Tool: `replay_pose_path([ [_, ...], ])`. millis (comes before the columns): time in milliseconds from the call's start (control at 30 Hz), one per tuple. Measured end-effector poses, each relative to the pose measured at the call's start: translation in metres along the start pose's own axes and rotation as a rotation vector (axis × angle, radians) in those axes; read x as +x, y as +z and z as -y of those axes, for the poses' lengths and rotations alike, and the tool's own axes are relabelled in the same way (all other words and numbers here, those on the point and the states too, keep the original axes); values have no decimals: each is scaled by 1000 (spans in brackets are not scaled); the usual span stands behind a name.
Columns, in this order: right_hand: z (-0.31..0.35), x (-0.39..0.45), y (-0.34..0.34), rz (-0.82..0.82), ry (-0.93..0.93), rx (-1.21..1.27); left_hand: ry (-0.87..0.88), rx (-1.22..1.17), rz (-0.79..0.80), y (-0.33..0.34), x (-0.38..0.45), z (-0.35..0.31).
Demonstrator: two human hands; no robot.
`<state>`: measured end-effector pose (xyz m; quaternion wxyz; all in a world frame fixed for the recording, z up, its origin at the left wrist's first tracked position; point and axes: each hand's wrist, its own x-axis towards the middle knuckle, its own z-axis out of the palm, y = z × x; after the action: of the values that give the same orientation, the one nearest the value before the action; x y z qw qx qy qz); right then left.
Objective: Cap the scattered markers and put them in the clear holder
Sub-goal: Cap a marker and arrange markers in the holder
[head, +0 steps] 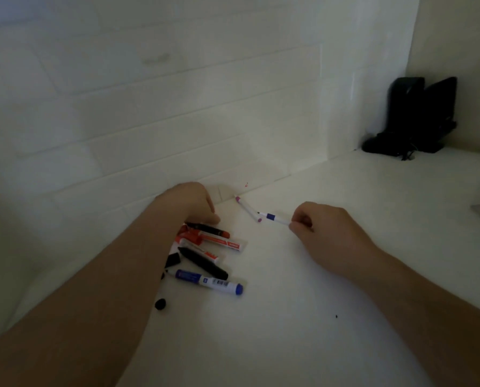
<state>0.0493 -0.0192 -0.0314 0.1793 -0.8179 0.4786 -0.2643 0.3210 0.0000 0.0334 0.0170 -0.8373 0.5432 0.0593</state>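
Observation:
Several markers lie in a pile on the white surface: a blue-and-white marker (210, 281), a black marker (202, 263), two red-and-white markers (219, 242) and a dark one with a red end (208, 228). My left hand (190, 202) rests at the far end of the pile, fingers curled down onto it; what it grips is hidden. My right hand (321, 226) pinches the end of a thin white pen with a blue band (273, 217), its tip uncapped. A thin pink-ended pen (248, 208) lies beside it. A loose black cap (160, 303) sits near my left forearm. No clear holder is visible.
A white tiled wall (177, 107) rises right behind the pile. A black object (411, 118) stands in the far right corner. A small dark speck (336, 316) lies on the surface in front. The scene is dim.

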Motion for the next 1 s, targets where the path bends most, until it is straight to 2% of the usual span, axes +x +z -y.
replay_pose_path([
  [133,-3,-1,-3,-8,17,57,23,13,-36,9,6,1],
  [333,-7,3,-1,6,41,99,80,-135,-120,23,5,-9],
  [467,-9,3,0,0,29,254,62,-195,-163,22,0,-8],
  [567,-11,5,0,-50,23,377,162,-560,-391,15,-19,-23],
  [633,-13,7,-1,-76,31,480,221,-932,-429,13,-37,-37],
  [700,-14,9,-2,-87,47,543,261,-1158,-413,16,-48,-47],
  [833,-14,9,-3,-89,45,582,228,-1663,-231,23,-52,-58],
  [1000,-13,8,-2,-70,41,624,69,-2036,87,31,-55,-66],
])
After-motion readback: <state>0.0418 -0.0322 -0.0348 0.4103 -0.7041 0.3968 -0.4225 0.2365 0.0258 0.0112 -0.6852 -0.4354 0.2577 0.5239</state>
